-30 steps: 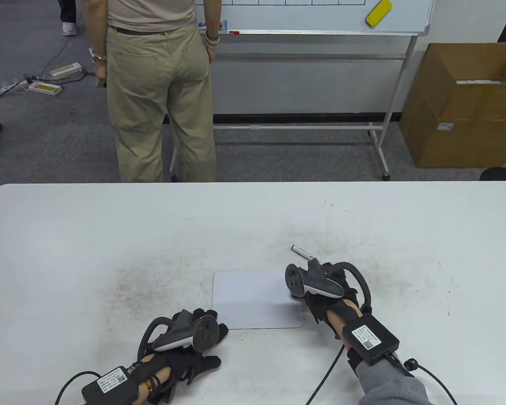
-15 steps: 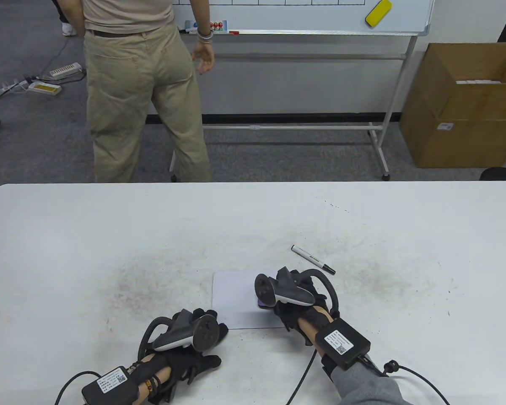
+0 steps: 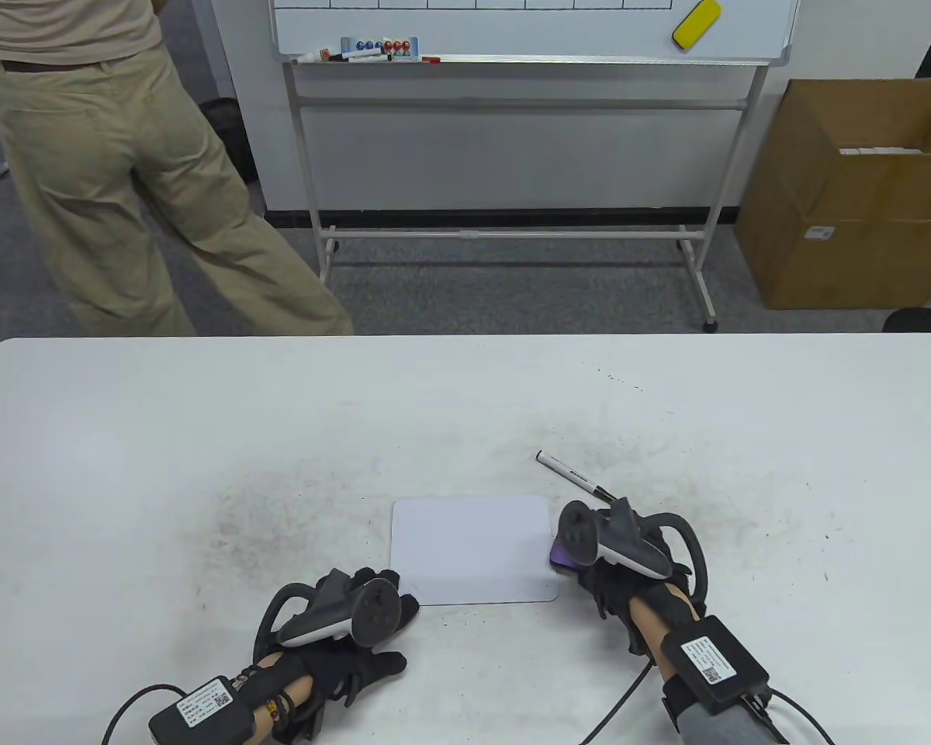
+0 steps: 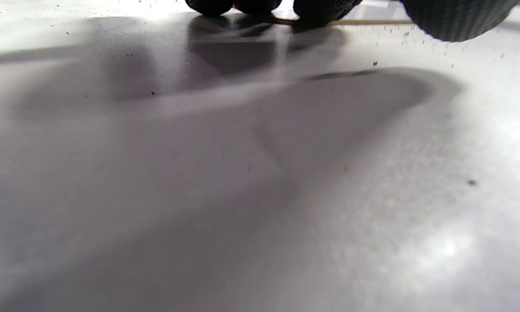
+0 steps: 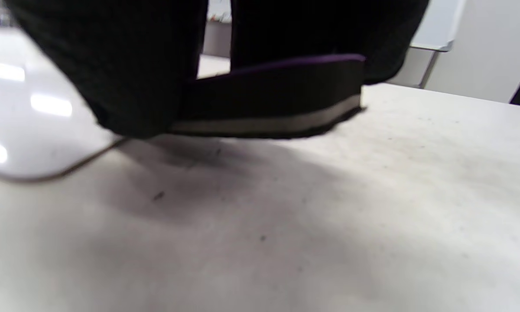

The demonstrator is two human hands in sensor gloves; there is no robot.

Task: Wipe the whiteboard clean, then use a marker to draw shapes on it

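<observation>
While the wiping step looks close to finished, the drawing step is not yet begun. The table [image 3: 124, 434], white and smudged with grey dust, carries everything in use. The small whiteboard [image 3: 465, 555] lies flat on it near the front edge; its surface shows blank and glossy, with rounded corners and no marks visible in the table view.

The right hand [image 3: 617, 570] sits at the whiteboard's right edge, just off the board, its fingers [image 5: 125, 78] clenched round a purple-topped eraser [image 5: 277, 99]. The right wrist view shows the eraser's dark felt body with a pale band at its base, low over the table just beside the whiteboard's corner; whether it touches the table cannot be told.

The left hand [image 3: 341, 628] rests at the whiteboard's lower left corner. Its fingertips [image 4: 312, 6] press flat on the surface, fingers relaxed and grasping nothing, judged to be steadying the board.

The marker [image 3: 576, 476] lies on the table just beyond the whiteboard's upper right corner, slanted, near the right hand, apparently capped.

Judgement: the next move calls for setting the eraser down clear of the whiteboard, then taking up the marker and uncapping it while the left hand holds the board in place.
</observation>
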